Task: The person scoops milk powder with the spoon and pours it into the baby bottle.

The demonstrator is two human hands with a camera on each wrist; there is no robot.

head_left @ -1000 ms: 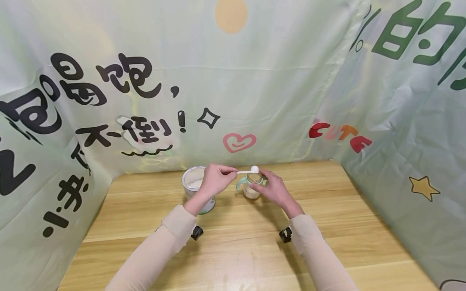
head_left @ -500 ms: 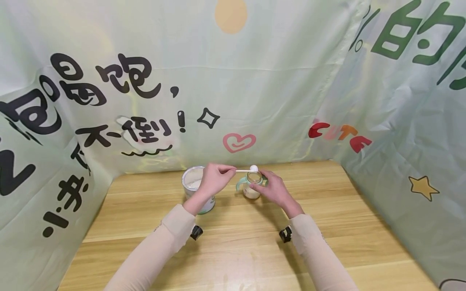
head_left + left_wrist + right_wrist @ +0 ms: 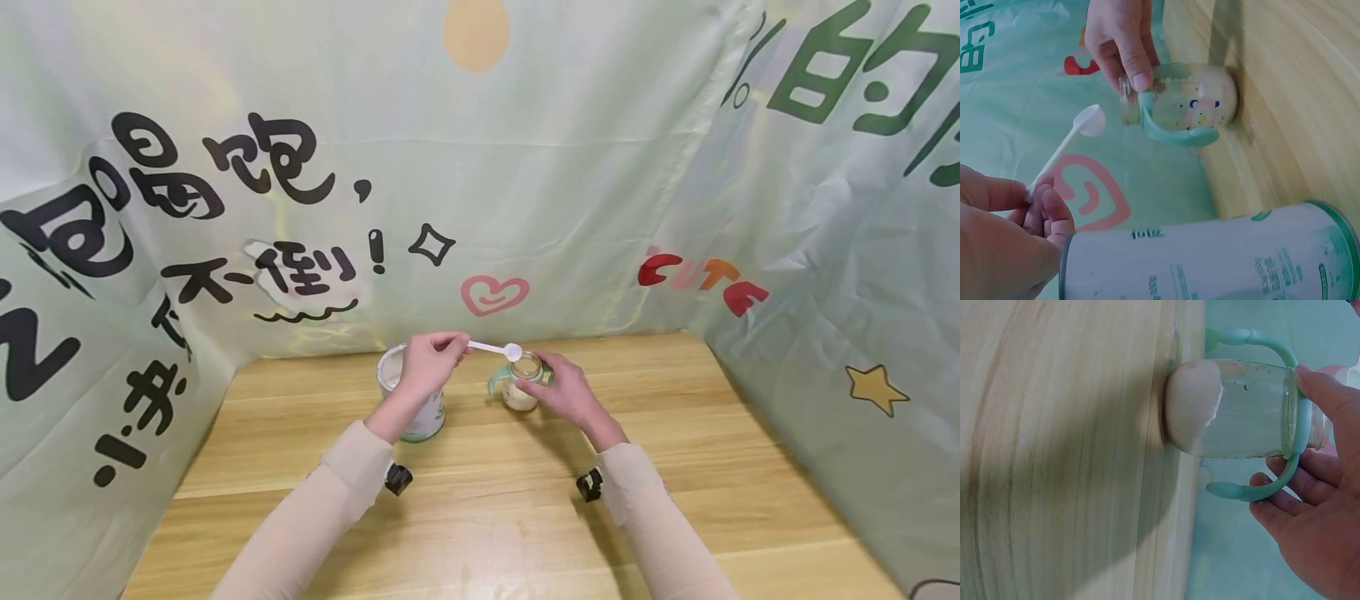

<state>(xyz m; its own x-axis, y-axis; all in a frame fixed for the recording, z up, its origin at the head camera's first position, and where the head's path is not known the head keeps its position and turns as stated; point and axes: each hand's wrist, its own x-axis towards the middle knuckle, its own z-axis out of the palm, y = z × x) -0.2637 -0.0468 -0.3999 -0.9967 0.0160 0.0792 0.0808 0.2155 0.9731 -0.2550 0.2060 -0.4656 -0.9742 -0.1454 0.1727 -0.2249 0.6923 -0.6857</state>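
Between thumb and fingers my left hand (image 3: 429,365) pinches the handle of a white measuring scoop (image 3: 513,352). The scoop's bowl is just left of the bottle mouth, and in the left wrist view the scoop (image 3: 1090,120) looks empty. My right hand (image 3: 566,389) grips the neck of a clear baby bottle (image 3: 519,393) with green side handles, which stands upright on the table. In the right wrist view pale powder or liquid fills the lower part of the bottle (image 3: 1194,406). An open milk powder can (image 3: 425,419) stands below my left hand, which partly hides its mouth.
The wooden table (image 3: 495,500) is bounded by a printed cloth backdrop (image 3: 420,167) behind and at both sides. A small black wrist camera (image 3: 398,478) shows under the left cuff, and another black camera (image 3: 589,484) by the right cuff.
My left hand has moved slightly left, drawing the scoop from above the bottle mouth to its left side. The scoop has turned over from bowl-down. My right hand keeps holding the bottle in place.
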